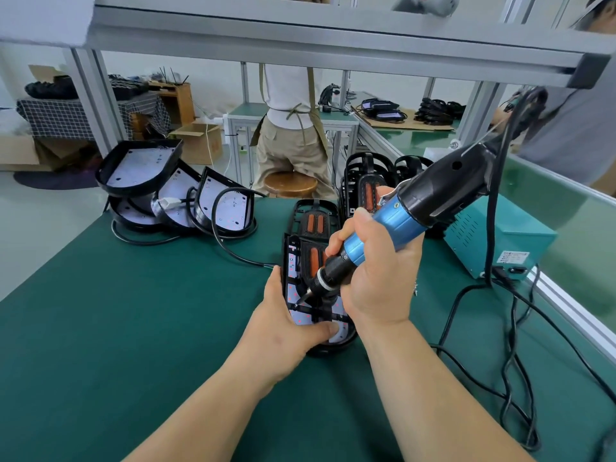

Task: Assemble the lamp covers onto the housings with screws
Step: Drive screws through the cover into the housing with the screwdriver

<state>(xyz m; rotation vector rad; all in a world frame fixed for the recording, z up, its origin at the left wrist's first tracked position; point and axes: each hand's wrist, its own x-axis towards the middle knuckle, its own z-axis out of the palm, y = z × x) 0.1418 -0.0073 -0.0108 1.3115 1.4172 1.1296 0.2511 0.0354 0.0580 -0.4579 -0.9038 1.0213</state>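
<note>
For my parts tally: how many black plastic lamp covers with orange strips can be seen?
3: a cover on the black housing the left hand holds, a flat cover just behind it, an upright cover in the rear stack, which may hide more.

On the green matted tabletop, the left hand gripped the near end of a black lamp housing lined with a white LED board, its thumb lying on the board. The right hand held a blue-and-black electric screwdriver slanted downward, the bit tip against the black plastic cover with orange strips seated on that housing. A pile of open black housings lay far left, and a teal metal power box stood to the right.
</note>
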